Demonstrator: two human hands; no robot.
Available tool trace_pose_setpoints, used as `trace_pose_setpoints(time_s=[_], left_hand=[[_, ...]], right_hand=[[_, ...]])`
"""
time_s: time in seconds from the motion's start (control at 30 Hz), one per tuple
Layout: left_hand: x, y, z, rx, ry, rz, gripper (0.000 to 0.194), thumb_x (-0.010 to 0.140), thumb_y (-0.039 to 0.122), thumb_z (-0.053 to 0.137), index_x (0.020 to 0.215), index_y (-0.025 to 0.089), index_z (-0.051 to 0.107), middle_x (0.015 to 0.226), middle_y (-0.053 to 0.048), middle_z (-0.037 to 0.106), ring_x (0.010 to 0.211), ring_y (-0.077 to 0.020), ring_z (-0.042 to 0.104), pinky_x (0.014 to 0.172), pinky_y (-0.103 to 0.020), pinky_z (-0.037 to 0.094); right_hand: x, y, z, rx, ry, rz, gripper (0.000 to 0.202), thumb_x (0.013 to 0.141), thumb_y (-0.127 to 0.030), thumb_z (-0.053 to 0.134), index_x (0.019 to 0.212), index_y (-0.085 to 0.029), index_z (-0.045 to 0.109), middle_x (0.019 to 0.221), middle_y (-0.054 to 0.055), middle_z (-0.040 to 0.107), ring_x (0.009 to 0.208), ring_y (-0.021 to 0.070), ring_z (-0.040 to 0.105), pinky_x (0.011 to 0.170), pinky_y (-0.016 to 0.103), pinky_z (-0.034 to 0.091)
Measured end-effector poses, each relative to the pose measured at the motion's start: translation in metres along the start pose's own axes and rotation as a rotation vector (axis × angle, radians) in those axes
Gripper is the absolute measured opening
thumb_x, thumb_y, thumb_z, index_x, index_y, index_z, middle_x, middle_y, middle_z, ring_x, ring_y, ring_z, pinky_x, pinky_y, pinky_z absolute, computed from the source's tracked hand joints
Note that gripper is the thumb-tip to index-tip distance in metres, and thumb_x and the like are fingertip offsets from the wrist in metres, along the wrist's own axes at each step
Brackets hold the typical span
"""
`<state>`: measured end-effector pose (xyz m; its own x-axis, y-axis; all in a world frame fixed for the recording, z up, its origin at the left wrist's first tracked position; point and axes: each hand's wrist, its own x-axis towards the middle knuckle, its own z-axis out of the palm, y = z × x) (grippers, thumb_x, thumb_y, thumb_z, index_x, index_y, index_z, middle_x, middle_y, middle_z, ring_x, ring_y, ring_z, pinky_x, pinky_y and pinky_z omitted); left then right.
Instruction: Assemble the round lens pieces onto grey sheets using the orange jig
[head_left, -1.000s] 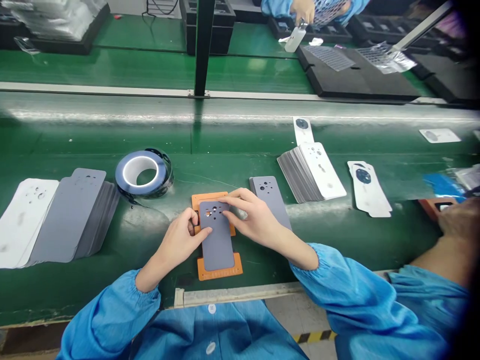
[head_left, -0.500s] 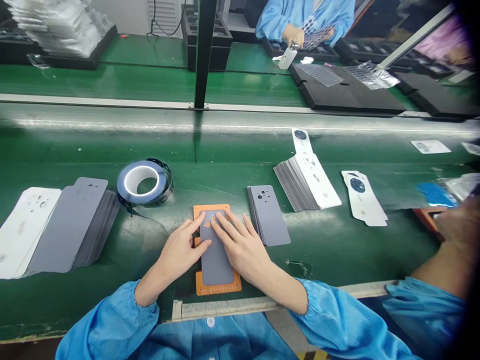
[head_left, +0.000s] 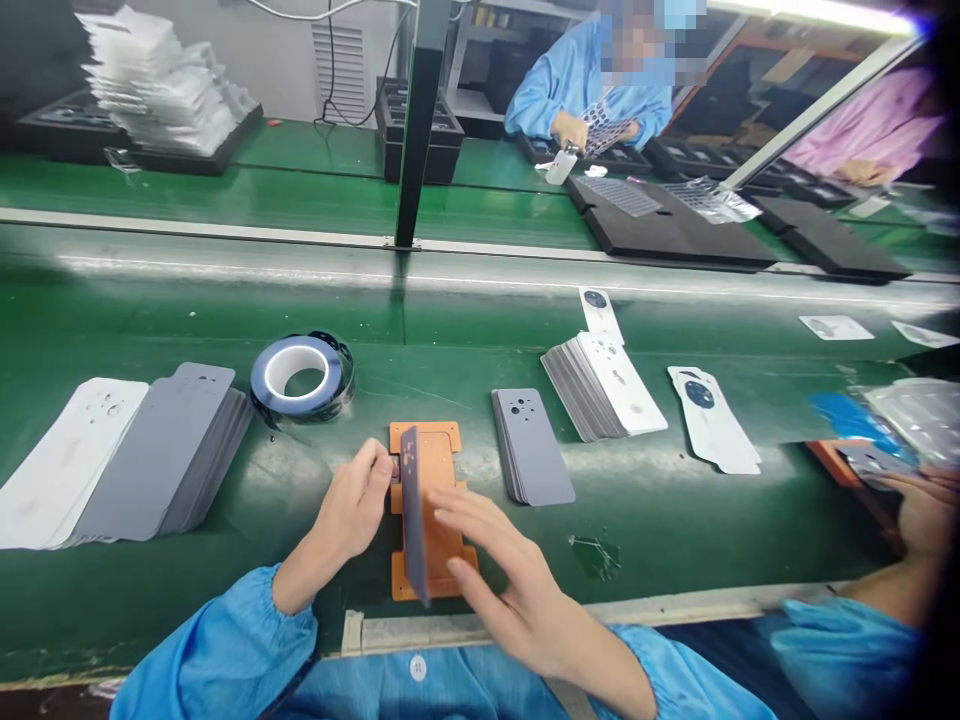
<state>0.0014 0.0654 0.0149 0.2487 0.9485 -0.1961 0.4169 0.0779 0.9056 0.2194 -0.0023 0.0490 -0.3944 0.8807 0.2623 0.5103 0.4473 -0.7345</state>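
Your left hand [head_left: 351, 510] is at the left side of the grey sheet [head_left: 414, 525], next to the end with the holes. Its fingers are curled in and the thumb is close to them. The tips meet the edge of the sheet, or come very near it, but you cannot tell if this grip has hold of it. The sheet is tipped up on its side over the left part of the orange plate [head_left: 441, 455], so you see it as a thin strip.

Your right hand [head_left: 517, 590] is wide open with nothing in its grip. Its fingers and thumb point at the sheet from the right, over the plate, with a small gap between.

The plate lies flat on the green bench [head_left: 645, 535], between the roll of tape [head_left: 271, 378] and a small grey pile [head_left: 541, 450].
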Motion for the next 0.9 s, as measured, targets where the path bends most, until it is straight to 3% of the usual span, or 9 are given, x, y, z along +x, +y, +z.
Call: trace_pose_setpoints(time_s=[0.1, 0.2, 0.3, 0.4, 0.5, 0.6, 0.7, 0.8, 0.9], left_hand=[[0.003, 0.001, -0.004, -0.056, -0.047, -0.072, 0.051, 0.099, 0.063, 0.041, 0.072, 0.021, 0.050, 0.068, 0.000, 0.056, 0.064, -0.0172, 0.050, 0.061, -0.030, 0.036], [0.007, 0.002, -0.005, -0.252, -0.122, -0.162, 0.046, 0.096, 0.058, 0.050, 0.079, 0.017, 0.060, 0.077, -0.003, 0.064, 0.070, -0.0178, 0.055, 0.064, -0.028, 0.040], [0.009, 0.002, -0.006, -0.393, -0.155, -0.221, 0.045, 0.094, 0.059, 0.055, 0.087, 0.015, 0.066, 0.080, -0.005, 0.067, 0.071, -0.0176, 0.057, 0.063, -0.026, 0.042], [0.010, 0.001, -0.005, -0.449, -0.158, -0.279, 0.050, 0.092, 0.065, 0.056, 0.087, 0.015, 0.066, 0.074, -0.003, 0.065, 0.065, -0.0159, 0.055, 0.057, -0.024, 0.039], [0.011, -0.003, -0.002, -0.481, -0.157, -0.303, 0.056, 0.089, 0.071, 0.056, 0.083, 0.016, 0.064, 0.071, -0.003, 0.064, 0.063, -0.0158, 0.055, 0.053, -0.023, 0.037], [0.012, -0.008, 0.001, -0.459, -0.137, -0.291, 0.060, 0.090, 0.075, 0.050, 0.089, 0.017, 0.065, 0.073, -0.004, 0.065, 0.058, -0.0148, 0.053, 0.050, -0.023, 0.035], [0.012, -0.013, 0.003, -0.402, -0.116, -0.250, 0.062, 0.091, 0.075, 0.047, 0.112, 0.020, 0.066, 0.093, -0.004, 0.069, 0.054, -0.0121, 0.051, 0.051, -0.025, 0.039], [0.013, -0.016, 0.003, -0.358, -0.121, -0.247, 0.062, 0.088, 0.073, 0.052, 0.123, 0.022, 0.062, 0.109, -0.005, 0.065, 0.055, -0.0101, 0.052, 0.058, -0.027, 0.047], [0.014, -0.015, 0.003, -0.343, -0.131, -0.246, 0.062, 0.086, 0.071, 0.056, 0.122, 0.021, 0.062, 0.111, -0.006, 0.063, 0.054, -0.0095, 0.051, 0.059, -0.028, 0.047]], right_hand=[[0.006, -0.001, -0.001, 0.110, -0.012, 0.081, 0.039, 0.099, -0.020, 0.056, 0.137, -0.027, 0.057, 0.134, 0.010, 0.067, 0.125, 0.0258, 0.064, 0.106, 0.045, 0.056], [0.013, 0.010, 0.004, 0.137, -0.072, 0.311, 0.036, 0.099, -0.025, 0.058, 0.135, -0.028, 0.057, 0.121, 0.009, 0.070, 0.097, 0.0217, 0.069, 0.086, 0.039, 0.061], [0.024, 0.021, 0.008, 0.289, -0.185, 0.490, 0.055, 0.096, -0.029, 0.064, 0.147, -0.030, 0.046, 0.114, 0.006, 0.069, 0.076, 0.0153, 0.066, 0.072, 0.034, 0.060], [0.038, 0.028, 0.007, 0.481, -0.188, 0.578, 0.066, 0.089, -0.026, 0.072, 0.149, -0.030, 0.046, 0.105, 0.003, 0.069, 0.073, 0.0128, 0.066, 0.071, 0.031, 0.058], [0.058, 0.039, 0.003, 0.635, -0.235, 0.633, 0.058, 0.083, -0.025, 0.076, 0.138, -0.024, 0.057, 0.090, 0.001, 0.069, 0.066, 0.0130, 0.066, 0.061, 0.027, 0.055], [0.095, 0.061, -0.010, 0.607, -0.200, 0.667, 0.040, 0.082, -0.025, 0.074, 0.121, -0.016, 0.069, 0.079, 0.001, 0.068, 0.055, 0.0116, 0.062, 0.048, 0.023, 0.047], [0.154, 0.095, -0.031, 0.308, -0.003, 0.642, 0.031, 0.086, -0.019, 0.066, 0.115, -0.013, 0.074, 0.076, 0.002, 0.069, 0.053, 0.0097, 0.057, 0.045, 0.021, 0.044], [0.220, 0.131, -0.054, 0.077, 0.076, 0.677, 0.034, 0.090, -0.013, 0.055, 0.119, -0.009, 0.074, 0.079, 0.006, 0.074, 0.059, 0.0115, 0.061, 0.054, 0.023, 0.050], [0.259, 0.154, -0.074, -0.045, 0.103, 0.666, 0.039, 0.091, -0.014, 0.057, 0.127, -0.007, 0.069, 0.097, 0.012, 0.078, 0.081, 0.0180, 0.070, 0.076, 0.030, 0.058]])
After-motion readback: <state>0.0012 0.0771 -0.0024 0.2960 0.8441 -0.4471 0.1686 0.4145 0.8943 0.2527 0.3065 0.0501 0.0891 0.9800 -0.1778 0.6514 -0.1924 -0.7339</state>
